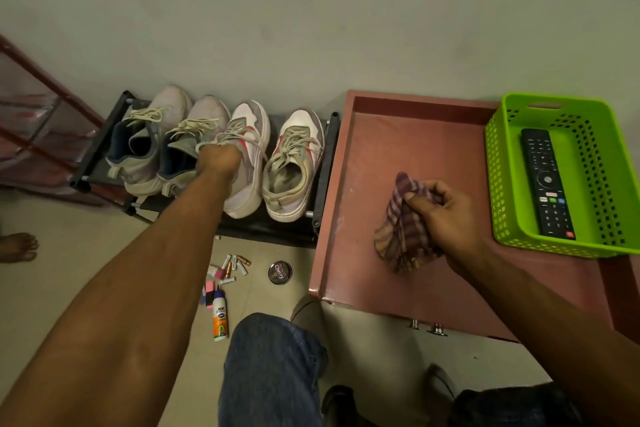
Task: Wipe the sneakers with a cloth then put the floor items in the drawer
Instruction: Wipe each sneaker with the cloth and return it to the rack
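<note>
White-and-grey sneakers [249, 156], four in a row, stood on a black shoe rack [325, 163] at centre left. The left hand [218, 158] reached into the third sneaker's opening, fingers hidden, grip indeterminate. The right hand [446, 211] clutched a checked cloth [401, 236] over the open pink drawer [381, 135]. Batteries [233, 265], a glue bottle [220, 317] and a polish tin [280, 272] lay on the floor below.

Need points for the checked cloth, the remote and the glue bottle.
checked cloth [403, 243]: head view, lower folds below the right hand.
remote [547, 180]: head view, round pad mid-body, in the green basket.
glue bottle [220, 317]: head view, its label.
</note>
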